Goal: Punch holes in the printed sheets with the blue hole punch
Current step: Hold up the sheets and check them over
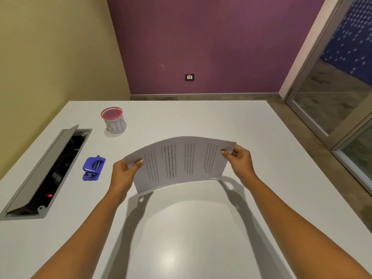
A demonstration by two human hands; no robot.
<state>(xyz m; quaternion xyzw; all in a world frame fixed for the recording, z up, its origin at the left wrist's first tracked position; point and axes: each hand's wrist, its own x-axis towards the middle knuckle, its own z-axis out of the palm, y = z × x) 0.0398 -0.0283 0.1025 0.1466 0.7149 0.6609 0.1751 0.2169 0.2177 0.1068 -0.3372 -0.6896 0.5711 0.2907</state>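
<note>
Printed sheets (179,164) with lines of text are held upright and sideways above the white table (191,228), their lower edge close to the surface. My left hand (122,174) pinches the left end, and my right hand (239,160) pinches the right end. The blue hole punch (93,168) lies on the table to the left of my left hand, apart from the paper.
A mesh cup with a pink rim, labelled "BIN" (114,122), stands at the back left. An open grey cable hatch (46,172) is sunk into the table at the far left. A glass door (332,87) is at the right.
</note>
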